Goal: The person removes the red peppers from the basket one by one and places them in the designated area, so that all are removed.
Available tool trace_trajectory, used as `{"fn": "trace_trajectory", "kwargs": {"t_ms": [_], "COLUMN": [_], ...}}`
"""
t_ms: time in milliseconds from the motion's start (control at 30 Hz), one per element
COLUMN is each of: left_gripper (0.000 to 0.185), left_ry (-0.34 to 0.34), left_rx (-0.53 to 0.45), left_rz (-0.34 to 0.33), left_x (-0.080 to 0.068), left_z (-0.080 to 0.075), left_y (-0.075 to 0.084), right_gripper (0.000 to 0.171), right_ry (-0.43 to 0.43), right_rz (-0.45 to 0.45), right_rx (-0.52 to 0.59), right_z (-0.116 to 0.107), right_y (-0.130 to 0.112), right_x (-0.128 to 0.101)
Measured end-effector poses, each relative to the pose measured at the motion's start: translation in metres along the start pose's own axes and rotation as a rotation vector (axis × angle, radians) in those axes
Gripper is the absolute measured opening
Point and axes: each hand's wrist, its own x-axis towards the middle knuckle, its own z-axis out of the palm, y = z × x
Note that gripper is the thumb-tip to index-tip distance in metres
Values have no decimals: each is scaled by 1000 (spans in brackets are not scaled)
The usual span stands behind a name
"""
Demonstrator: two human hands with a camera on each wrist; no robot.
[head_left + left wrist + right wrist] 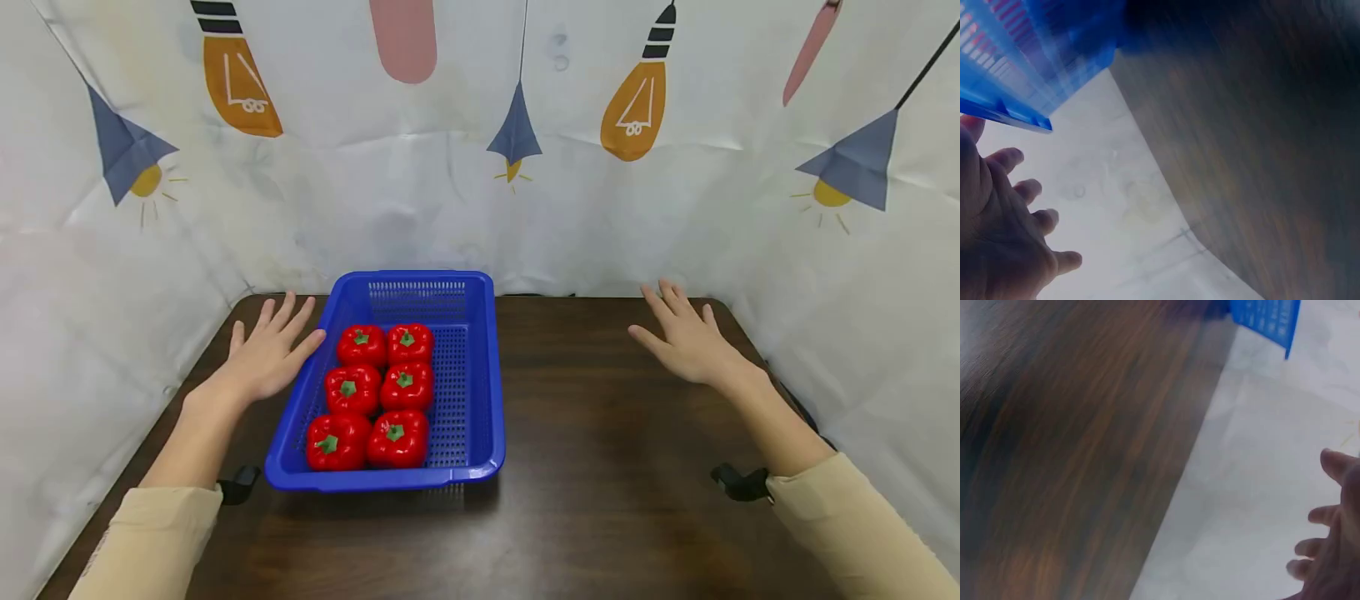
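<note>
OK, nearest first: beige sleeves [146,542] come in from both lower corners, a black strap [238,485] by each wrist, all above a dark wood-grain table [592,500]. Beyond, left of centre, the blue basket [448,417] stands on the table. Inside: six red peppers [405,392], two columns of three, green stems up, set toward the left; a strip of perforated floor on the right is uncovered.

Left hand [262,358] is beside the basket's left wall, fingers straight and splayed wide, nothing gripped. Its thumb lines up with the rim in both head and left wrist views; can't tell if it touches. Right hand [690,342] hangs at the table's far right, well apart from the basket, fingers spread, holding nothing.

My read: a ready pose, neither hand engaged; could be a start or a finish, can't tell which. Any pepper handling would call for the right hand to cross left over the rim and pinch one from the uncovered side, where the right column looks easiest to get fingers around. Glossy round skins may roll, I'd guess. Moving the whole basket would need both hands at opposite rims.

Farthest back: white sheet [450,200] printed with blue lamps [514,125] and orange bulbs [633,112].
</note>
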Motion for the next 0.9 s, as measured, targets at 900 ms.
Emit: {"fn": "trace_trajectory", "kwargs": {"t_ms": [900], "left_gripper": [68], "left_ry": [99], "left_rx": [-177], "left_rz": [178], "left_x": [-84], "left_z": [25], "left_y": [38], "right_gripper": [47], "right_ry": [260], "right_rz": [-548], "right_rx": [497], "right_z": [42], "right_y": [-114], "right_x": [20]}}
